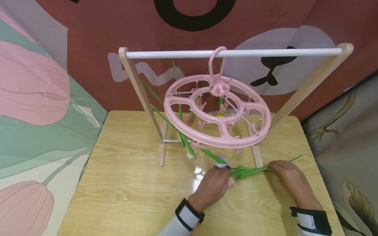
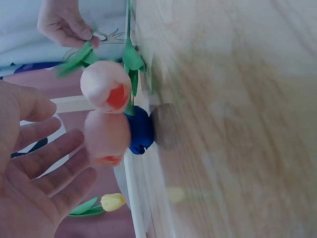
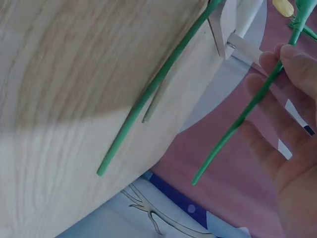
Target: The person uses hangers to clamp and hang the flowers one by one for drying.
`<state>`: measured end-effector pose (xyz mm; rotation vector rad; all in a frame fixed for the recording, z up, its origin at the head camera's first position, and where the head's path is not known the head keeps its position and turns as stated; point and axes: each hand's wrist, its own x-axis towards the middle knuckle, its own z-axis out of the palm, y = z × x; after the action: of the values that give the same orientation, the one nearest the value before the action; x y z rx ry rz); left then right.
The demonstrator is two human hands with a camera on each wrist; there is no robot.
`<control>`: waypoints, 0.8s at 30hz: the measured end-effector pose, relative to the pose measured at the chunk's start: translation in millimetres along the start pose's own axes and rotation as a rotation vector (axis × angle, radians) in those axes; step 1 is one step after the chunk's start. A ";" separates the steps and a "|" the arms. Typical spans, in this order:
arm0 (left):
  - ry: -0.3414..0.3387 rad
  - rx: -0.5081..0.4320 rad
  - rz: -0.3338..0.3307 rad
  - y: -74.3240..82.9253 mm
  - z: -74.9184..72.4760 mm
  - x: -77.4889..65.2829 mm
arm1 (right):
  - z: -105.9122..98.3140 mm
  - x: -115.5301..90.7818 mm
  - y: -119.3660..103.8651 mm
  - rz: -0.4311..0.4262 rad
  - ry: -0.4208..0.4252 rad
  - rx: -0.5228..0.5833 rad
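Note:
My right hand [image 1: 290, 175] pinches the green stem [image 3: 247, 110] of an artificial tulip between thumb and fingers, just above the wooden table. Beside the flower heads, my left hand [image 2: 47, 163] has its fingers loosely extended, with nothing gripped. Near its fingertips are a peach tulip [image 2: 107, 136] and a pale pink tulip [image 2: 101, 82] with a red-orange patch. A blue tulip [image 2: 141, 130] is low behind them, close to the tabletop. Another stem [image 3: 133, 116] stretches along the table in the right wrist view. Which head belongs to the pinched stem is unclear.
A pink round clip hanger [image 1: 217, 111] hangs from a white bar [image 1: 165, 54] on a wooden stand [image 1: 141, 91]. Several tulips hang in its clips, among them a white tulip [image 1: 191, 156] and a yellow tulip [image 2: 113, 202]. A printed cloth [image 1: 88, 39] backs the table [image 1: 124, 190].

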<state>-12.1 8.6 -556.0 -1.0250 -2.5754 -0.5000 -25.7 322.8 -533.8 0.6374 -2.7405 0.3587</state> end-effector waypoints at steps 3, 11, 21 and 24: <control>0.008 -0.015 -0.015 -1.7 -0.3 0.3 | -3.8 0.8 -0.6 0.022 0.006 0.012; 0.051 -0.049 -0.003 1.2 -12.4 8.8 | -21.6 14.2 -5.0 -0.052 0.034 -0.005; 0.019 -0.028 -0.029 16.8 -30.0 25.2 | -57.1 39.4 -40.0 -0.123 0.063 -0.054; 0.008 -0.043 -0.058 20.0 -28.5 28.1 | -66.2 44.9 -50.1 -0.144 0.077 -0.068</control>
<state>-12.6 26.5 -515.0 -0.9628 -2.6046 -0.5755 -25.4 282.2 -448.5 0.7803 -2.6037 0.2494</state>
